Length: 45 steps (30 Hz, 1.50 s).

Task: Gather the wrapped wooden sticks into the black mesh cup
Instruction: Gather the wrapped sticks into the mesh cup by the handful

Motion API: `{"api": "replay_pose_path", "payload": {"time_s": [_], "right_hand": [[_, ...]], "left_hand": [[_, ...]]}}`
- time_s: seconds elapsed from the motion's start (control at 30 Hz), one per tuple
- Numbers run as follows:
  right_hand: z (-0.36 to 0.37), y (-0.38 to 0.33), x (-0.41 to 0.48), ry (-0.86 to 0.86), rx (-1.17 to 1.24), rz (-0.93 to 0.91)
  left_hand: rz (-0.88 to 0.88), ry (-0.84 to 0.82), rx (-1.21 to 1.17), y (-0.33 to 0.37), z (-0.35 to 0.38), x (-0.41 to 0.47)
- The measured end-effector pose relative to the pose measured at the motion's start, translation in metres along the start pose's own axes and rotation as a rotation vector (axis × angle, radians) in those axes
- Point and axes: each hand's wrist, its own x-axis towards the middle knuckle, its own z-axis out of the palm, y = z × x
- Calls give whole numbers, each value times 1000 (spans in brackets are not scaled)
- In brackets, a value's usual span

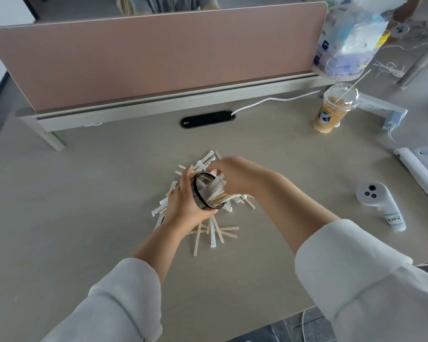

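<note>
- While the cup [206, 191] lies tipped on its side above the pile, the left hand [183, 201] wraps its wall, fingers curled round the mesh, mouth turned toward the right hand [232, 176].
- Right hand is closed over a bunch of sticks [218, 193] at the cup's mouth; the fingers are hidden behind the knuckles, so the exact pinch cannot be told.
- Some sticks already sit inside the cup, ends showing past the rim.
- Many more lie loose on the desk [84, 206], fanned out beneath and around both hands, some wrapped in white, some apparently bare wood.
- Judgement: the step in hand is feeding a bunch into the cup; the task looks well short of done.
- To do it well: keep the bunch parallel and aligned with the cup's axis, so that ends do not snag the mesh or rim.
- Hold the cup tilted with its mouth no lower than its base, or the sticks inside may slide out.
- Release only once the bunch is seated against the base.
- Drink [331, 112] and controller [378, 201] stand well apart; no hazard there.
</note>
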Motion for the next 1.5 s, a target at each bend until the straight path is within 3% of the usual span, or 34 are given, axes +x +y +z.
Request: {"api": "replay_pose_path", "payload": {"time_s": [0.1, 0.2, 0.33, 0.57, 0.67, 0.8, 1.07, 1.5], "right_hand": [[0, 4, 1, 140, 186, -25], [9, 6, 8, 278, 294, 67], [29, 7, 16, 162, 437, 143], [35, 10, 22, 302, 684, 132], [36, 33, 28, 431, 702, 315], [62, 68, 32, 218, 556, 597], [88, 67, 53, 73, 435, 381], [91, 43, 106, -31, 277, 319]], "left_hand": [[-54, 63, -93, -5, -1, 0], [-86, 98, -129, -2, -5, 1], [-66, 91, -125, 3, -8, 2], [-35, 116, -46, 2, -10, 3], [-83, 207, 1, -4, -13, 4], [-131, 309, 76, -14, -13, 7], [-129, 316, 92, -14, -12, 21], [-223, 354, 138, -15, -7, 39]]}}
